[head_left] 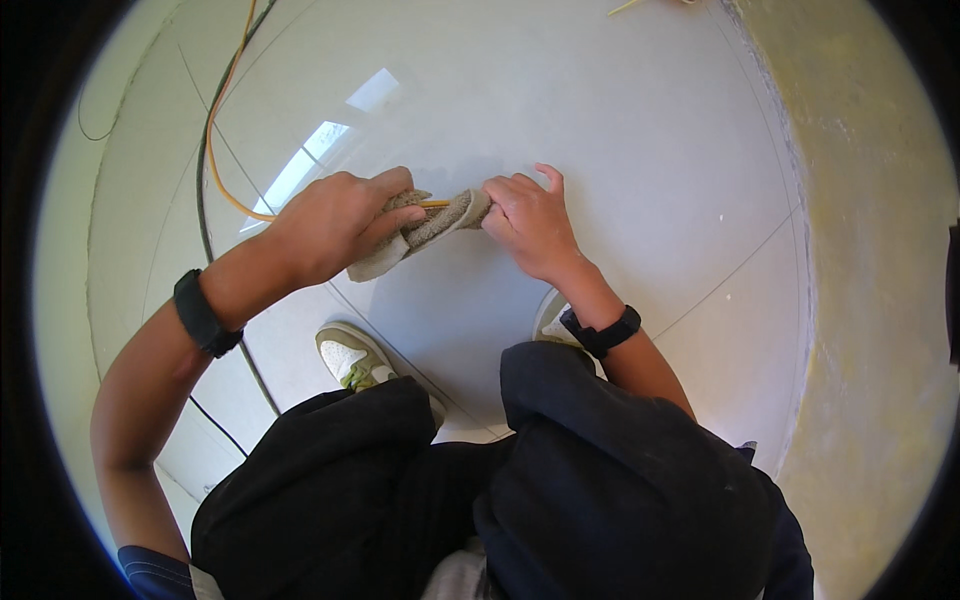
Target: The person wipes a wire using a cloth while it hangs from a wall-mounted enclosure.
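Observation:
Between my two hands a grey-beige cloth [428, 236] is stretched, folded over and rough like a towel. My left hand [345, 222] is closed on its left part, with a loose flap hanging below the fingers. At the cloth's other end my right hand [530, 222] is closed in a grip, one finger sticking up. An orange-yellow cable [217, 178] curves in from the upper left and passes behind my left hand. A short yellow length shows again in the folds of the cloth. Whether my right fingers also pinch the cable is hidden.
A thick dark cable [203, 215] runs along the glossy tiled floor [640, 120] on the left. My shoe [345, 350] stands below the cloth. On the right rises a yellowish rough-faced wall or ledge [870, 300]. A pale thin piece [625, 6] lies at the top edge.

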### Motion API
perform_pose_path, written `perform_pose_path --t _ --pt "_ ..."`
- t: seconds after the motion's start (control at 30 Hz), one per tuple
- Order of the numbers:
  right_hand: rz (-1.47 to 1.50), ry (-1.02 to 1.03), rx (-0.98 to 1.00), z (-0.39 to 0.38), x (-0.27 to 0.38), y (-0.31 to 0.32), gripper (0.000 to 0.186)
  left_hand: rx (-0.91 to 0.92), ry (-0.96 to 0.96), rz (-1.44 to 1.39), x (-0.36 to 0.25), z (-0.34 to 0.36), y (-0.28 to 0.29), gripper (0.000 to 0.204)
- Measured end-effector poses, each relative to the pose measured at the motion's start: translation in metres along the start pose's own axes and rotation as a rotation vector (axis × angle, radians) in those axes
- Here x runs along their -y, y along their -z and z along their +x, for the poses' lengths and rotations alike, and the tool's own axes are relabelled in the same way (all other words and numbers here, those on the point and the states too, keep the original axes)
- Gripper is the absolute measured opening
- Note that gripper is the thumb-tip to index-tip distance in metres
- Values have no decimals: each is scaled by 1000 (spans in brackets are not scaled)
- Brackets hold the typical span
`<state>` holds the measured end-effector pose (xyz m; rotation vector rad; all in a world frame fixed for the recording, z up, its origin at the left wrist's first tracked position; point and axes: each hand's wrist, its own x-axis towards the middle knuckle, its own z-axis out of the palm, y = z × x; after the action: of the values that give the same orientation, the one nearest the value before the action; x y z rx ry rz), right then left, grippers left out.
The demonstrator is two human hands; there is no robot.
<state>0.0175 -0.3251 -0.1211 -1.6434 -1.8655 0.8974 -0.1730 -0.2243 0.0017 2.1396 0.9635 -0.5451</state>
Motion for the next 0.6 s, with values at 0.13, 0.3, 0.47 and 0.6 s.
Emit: perform_pose_path --t 0.13,0.3,0.47,0.6 --pt "-49 2 -10 -3 -6 0 8 -22 0 -14 1 -3 -3 27" --pt "6 6 -113 -8 -8 -3 7 -122 -17 56 1 -3 -4 27" --pt "76 -99 -32 -5 -3 -2 7 -226 36 17 -5 -10 3 26" --pt "98 -70 -40 -7 -3 -3 8 -330 -251 280 5 2 -1 24"
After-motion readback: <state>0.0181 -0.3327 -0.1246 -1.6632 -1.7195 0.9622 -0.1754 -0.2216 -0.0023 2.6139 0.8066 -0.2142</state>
